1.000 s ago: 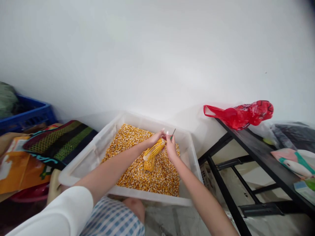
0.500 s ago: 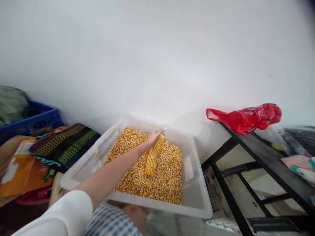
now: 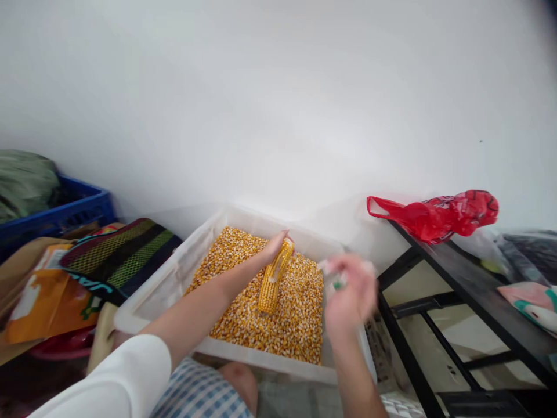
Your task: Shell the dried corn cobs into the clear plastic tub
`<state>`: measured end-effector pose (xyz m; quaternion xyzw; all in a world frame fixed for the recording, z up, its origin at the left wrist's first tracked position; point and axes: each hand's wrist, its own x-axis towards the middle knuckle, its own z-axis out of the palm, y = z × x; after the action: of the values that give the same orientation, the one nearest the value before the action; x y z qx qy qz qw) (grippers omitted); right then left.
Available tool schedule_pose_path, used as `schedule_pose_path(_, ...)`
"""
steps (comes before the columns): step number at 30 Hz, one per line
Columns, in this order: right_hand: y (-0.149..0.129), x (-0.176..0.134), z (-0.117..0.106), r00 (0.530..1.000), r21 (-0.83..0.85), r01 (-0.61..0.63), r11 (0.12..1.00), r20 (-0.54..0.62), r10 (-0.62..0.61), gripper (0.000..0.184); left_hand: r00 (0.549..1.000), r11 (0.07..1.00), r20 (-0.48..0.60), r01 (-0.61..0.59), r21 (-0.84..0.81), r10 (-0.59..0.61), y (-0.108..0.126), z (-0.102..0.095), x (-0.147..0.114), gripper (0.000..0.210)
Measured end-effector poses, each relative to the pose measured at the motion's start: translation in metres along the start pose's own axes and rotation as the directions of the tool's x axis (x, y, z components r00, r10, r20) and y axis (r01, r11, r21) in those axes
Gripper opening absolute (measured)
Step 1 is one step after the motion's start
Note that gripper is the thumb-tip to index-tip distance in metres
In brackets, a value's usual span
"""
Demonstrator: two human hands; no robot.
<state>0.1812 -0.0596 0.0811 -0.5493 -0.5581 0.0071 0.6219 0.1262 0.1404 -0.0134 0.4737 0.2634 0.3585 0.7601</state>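
Observation:
My left hand (image 3: 274, 247) is closed around the upper end of a yellow corn cob (image 3: 270, 293). The cob slants over loose corn kernels (image 3: 243, 325), and a pale strip without kernels runs along its upper part. White and yellow kernels fill much of a translucent white plastic bin (image 3: 278, 364). Over the bin's right side is my right hand (image 3: 353, 290), blurred by motion. Its fingers are curled, with a small green spot and a pale tip showing at them; what it holds is too smeared to name.
A black metal stand (image 3: 461, 278) is close on the right, with a red plastic bag (image 3: 439, 216) on its top. To the left are a mesh bag (image 3: 126, 258), an orange package (image 3: 47, 307) and a blue crate (image 3: 82, 203). A white wall rises behind.
My right hand has come into view from below, over the bin's right side. My left hand still holds the cob in nearly the same place. The view has shifted slightly.

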Motion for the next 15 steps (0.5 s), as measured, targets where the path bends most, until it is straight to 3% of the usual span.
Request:
schedule_pose_path(3, 0.053, 0.054, 0.044, 0.991, 0.019, -0.126, 0.992, 0.052, 0.125, 0.028, 0.997, 0.999, -0.078, -0.020, -0.047, 0.016, -0.001, -0.005, 0.003, 0.044)
schedule_pose_path(5, 0.091, 0.071, 0.072, 0.952, 0.019, -0.269, 0.963, 0.156, 0.263, 0.033, 0.988, 0.996, -0.146, -0.054, -0.076, 0.043, -0.002, -0.008, 0.006, 0.043)
schedule_pose_path(7, 0.120, 0.069, 0.095, 0.889, 0.099, -0.405, 0.909, 0.276, 0.366, 0.035, 0.973, 0.988, -0.197, -0.133, -0.072, 0.117, -0.005, -0.011, 0.009, 0.042)
schedule_pose_path(9, 0.136, 0.054, 0.111, 0.864, 0.143, -0.437, 0.888, 0.340, 0.371, 0.036, 0.954, 0.974, -0.217, -0.222, -0.047, 0.207, -0.008, -0.013, 0.012, 0.042)
schedule_pose_path(12, 0.143, 0.033, 0.122, 0.887, 0.172, -0.395, 0.902, 0.328, 0.325, 0.033, 0.933, 0.961, -0.236, -0.278, 0.003, 0.271, -0.012, -0.015, 0.016, 0.040)
schedule_pose_path(15, 0.144, 0.027, 0.122, 0.910, 0.179, -0.359, 0.916, 0.288, 0.300, 0.028, 0.930, 0.967, -0.266, -0.249, 0.054, 0.254, -0.013, -0.015, 0.016, 0.036)
